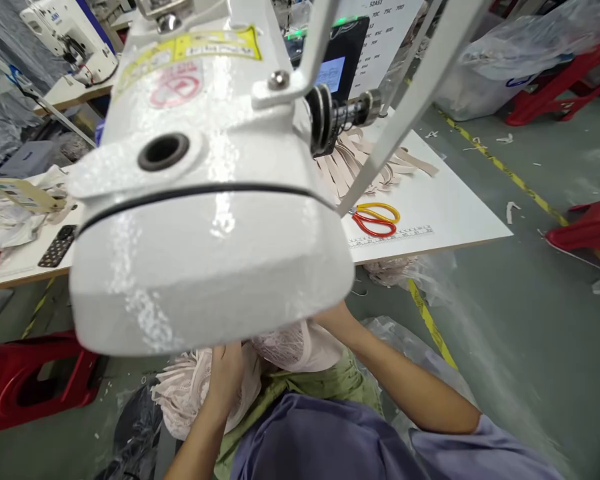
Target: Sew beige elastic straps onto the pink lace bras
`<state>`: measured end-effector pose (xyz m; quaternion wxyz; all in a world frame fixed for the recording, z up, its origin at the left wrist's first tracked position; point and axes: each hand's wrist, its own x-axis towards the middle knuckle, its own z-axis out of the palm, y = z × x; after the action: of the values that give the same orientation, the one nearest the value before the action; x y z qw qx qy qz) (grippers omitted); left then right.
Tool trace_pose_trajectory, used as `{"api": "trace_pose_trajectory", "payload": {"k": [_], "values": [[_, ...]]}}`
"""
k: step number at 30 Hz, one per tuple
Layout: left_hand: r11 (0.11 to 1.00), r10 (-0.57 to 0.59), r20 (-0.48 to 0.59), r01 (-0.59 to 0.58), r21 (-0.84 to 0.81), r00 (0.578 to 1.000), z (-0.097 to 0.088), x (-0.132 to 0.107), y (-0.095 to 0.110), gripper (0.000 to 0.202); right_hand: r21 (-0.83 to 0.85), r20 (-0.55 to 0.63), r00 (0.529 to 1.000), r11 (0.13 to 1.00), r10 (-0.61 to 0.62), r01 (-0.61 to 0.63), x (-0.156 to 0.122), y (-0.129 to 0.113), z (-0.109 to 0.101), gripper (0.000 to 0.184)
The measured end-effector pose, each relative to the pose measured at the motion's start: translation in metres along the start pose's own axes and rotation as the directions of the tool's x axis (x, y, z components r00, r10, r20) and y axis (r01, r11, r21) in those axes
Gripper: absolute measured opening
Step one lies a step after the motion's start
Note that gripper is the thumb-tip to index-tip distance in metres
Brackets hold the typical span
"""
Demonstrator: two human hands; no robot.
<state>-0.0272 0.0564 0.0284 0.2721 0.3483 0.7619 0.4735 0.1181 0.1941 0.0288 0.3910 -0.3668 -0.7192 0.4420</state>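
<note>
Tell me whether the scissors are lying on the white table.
Yes, the scissors with red and yellow handles lie flat on the white table.

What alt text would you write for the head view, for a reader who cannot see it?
A white sewing machine head fills the view; below it the left hand rests on pale pink lace fabric, while the right hand is hidden behind the machine. Red and yellow scissors lie on the white table.
</note>
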Motion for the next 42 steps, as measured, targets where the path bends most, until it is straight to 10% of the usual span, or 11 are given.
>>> {"api": "trace_pose_trajectory", "payload": {"k": [31,42], "values": [[0.893,-0.021,-0.013,0.013,-0.449,1.000,-0.008,0.015,0.013,0.036,0.171,0.164,0.964,0.957,0.208,-0.235,-0.025,-0.007,0.004,0.036],[0.963,0.055,0.116,-0.022,-0.268,0.992,-0.013,-0.022,0.019,0.037,0.428,0.279,0.929,0.834,0.245,-0.348,-0.047,-0.008,-0.009,0.031]]}}
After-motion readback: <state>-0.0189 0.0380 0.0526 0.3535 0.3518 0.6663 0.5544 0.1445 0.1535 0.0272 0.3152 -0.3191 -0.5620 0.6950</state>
